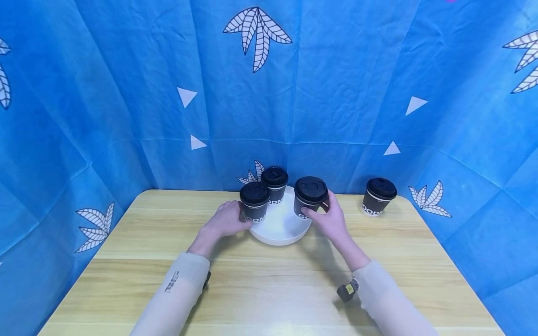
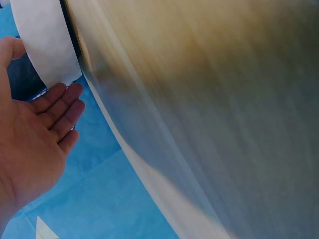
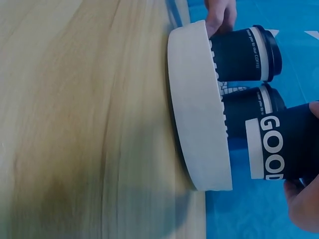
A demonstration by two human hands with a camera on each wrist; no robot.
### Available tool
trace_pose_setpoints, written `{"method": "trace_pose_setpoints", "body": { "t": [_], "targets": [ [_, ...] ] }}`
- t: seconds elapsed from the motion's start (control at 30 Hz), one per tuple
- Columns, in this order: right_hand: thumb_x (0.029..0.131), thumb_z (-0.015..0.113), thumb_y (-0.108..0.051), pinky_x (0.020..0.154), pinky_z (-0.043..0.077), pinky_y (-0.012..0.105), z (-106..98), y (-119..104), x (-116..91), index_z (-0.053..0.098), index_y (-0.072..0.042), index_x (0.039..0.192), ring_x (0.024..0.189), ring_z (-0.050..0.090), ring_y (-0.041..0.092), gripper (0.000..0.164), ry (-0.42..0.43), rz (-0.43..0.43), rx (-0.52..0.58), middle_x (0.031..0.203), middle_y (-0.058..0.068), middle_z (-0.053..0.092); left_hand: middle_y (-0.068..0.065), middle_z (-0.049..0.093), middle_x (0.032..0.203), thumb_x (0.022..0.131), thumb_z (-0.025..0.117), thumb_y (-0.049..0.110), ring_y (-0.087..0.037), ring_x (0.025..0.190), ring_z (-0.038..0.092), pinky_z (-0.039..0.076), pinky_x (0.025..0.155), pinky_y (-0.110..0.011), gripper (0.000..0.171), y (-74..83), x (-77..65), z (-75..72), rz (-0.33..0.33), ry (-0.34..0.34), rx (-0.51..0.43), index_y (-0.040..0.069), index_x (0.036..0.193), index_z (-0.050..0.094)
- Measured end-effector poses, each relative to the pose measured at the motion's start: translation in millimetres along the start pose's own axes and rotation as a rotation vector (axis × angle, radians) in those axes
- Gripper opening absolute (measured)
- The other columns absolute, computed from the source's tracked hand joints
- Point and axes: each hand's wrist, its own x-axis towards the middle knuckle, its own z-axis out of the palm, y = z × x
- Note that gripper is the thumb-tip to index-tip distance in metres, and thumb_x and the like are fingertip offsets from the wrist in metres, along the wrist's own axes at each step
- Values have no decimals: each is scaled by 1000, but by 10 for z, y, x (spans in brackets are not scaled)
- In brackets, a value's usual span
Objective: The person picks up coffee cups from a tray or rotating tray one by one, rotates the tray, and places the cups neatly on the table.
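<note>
My right hand point(image 1: 328, 217) grips a black paper coffee cup point(image 3: 294, 144) with a black lid and white lettering. The cup is raised over the right side of a round white stand point(image 1: 279, 226), and a gap shows under its base in the right wrist view. Two similar lidded cups stand on the left part of the stand, a front cup point(image 1: 255, 210) and a rear cup point(image 1: 275, 186). My left hand point(image 1: 229, 218) is at the left of the front cup, thumb near its base. In the left wrist view its fingers point(image 2: 65, 112) extend fairly straight beside the stand.
Another lidded black cup point(image 1: 378, 198) stands at the back right of the wooden table point(image 1: 269, 284). A blue patterned cloth point(image 1: 336, 93) hangs behind the table and along both sides. A small black device point(image 1: 346, 291) is strapped at the right sleeve's cuff.
</note>
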Motion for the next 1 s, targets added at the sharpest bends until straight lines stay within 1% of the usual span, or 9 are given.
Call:
{"method": "trace_pose_setpoints", "body": {
  "t": [0.17,0.33,0.63,0.87,1.0],
  "targets": [
    [85,85,-9,121,36,46,-47,-1,11,36,-4,156,144,45,35,87,-1,-1,5,154,18,47,-2,67,107,83,79,43,-25,103,57,44,106,-47,52,10,-6,-7,-4,-3,-2,8,120,67],
    [86,84,-10,122,35,48,-90,11,31,36,-2,155,144,44,36,85,15,7,-24,155,18,47,-3,68,109,84,79,43,-25,105,57,43,107,-47,54,10,-3,-6,-2,-1,0,8,122,67],
    [86,83,-9,121,36,46,-159,7,44,33,-1,157,143,45,36,87,39,12,-23,153,21,47,-4,68,112,84,79,45,-25,107,57,43,108,-47,56,2,-6,1,3,-2,1,8,125,66],
    [87,84,-13,123,33,46,-213,31,52,34,-2,156,144,43,35,86,47,37,-41,155,18,46,-5,69,114,84,79,44,-26,108,57,43,107,-48,57,11,-19,-4,2,-4,2,8,126,66],
    [88,83,-14,123,33,47,-238,46,58,34,-3,156,144,44,36,85,51,34,-50,155,18,46,-5,69,116,85,79,44,-26,109,57,43,108,-48,58,23,-23,-12,2,-7,-3,8,128,65]
  ]
}}
